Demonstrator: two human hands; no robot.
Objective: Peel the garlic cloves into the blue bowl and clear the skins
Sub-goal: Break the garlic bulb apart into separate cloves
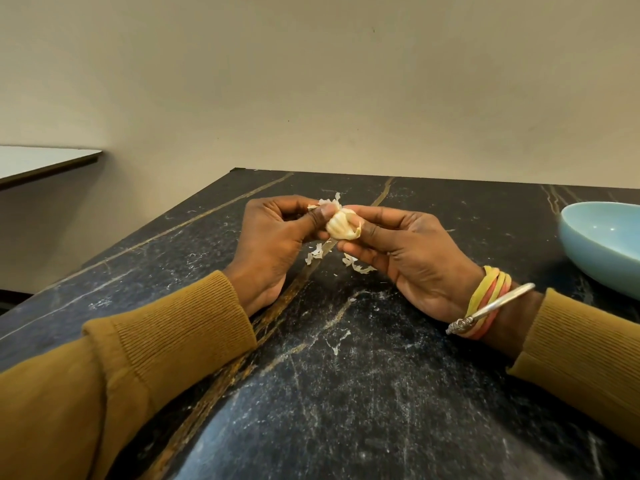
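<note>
The left hand [277, 240] pinches the garlic [341, 226] at its papery top, thumb pressed on it. The garlic, seemingly a cluster of cloves, is held above the dark table [346, 375]. The right hand [408, 258] grips its right side. Loose skins [360, 267] lie beneath. The blue bowl [602, 244] sits at the right edge.

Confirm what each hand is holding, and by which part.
Both hold one garlic bulb above the counter: left hand pinches its left side, where papery skin sticks up; right hand pinches its right side.
</note>
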